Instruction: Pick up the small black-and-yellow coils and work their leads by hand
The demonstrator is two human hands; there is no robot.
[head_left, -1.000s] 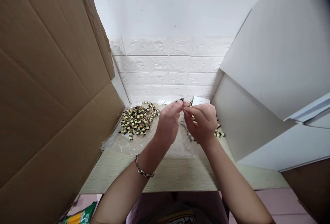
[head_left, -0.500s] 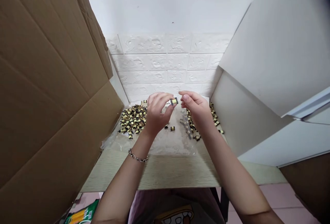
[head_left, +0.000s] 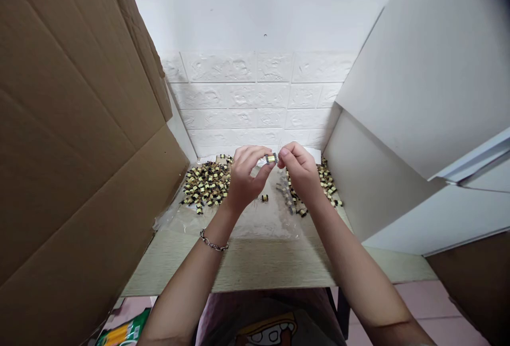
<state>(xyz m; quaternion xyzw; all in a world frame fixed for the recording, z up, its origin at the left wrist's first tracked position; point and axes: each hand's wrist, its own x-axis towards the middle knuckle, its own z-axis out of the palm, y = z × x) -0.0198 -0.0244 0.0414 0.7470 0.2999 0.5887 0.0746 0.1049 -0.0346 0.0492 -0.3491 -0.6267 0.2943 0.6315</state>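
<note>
My left hand (head_left: 247, 175) pinches a small black-and-yellow component (head_left: 271, 159) between thumb and fingers, above the middle of the table. Close to its right side is my right hand (head_left: 299, 169), thumb and index finger pressed together; what they grip, perhaps a thin wire, is too small to make out. A heap of similar components (head_left: 206, 182) lies left of my hands, and another heap (head_left: 327, 182) lies on the right, partly hidden by my right hand. One loose component (head_left: 265, 197) sits below my hands on clear plastic sheeting (head_left: 261, 224).
A tall brown cardboard panel (head_left: 79, 123) borders the left side, and white panels (head_left: 414, 85) border the right. Behind the table (head_left: 274, 266) stands a white brick-patterned wall (head_left: 239, 96). A green and yellow packet (head_left: 125, 330) is low at the left.
My right hand has moved slightly left toward the component, and its thumb and index finger have closed together. The component in my left hand has turned slightly.
</note>
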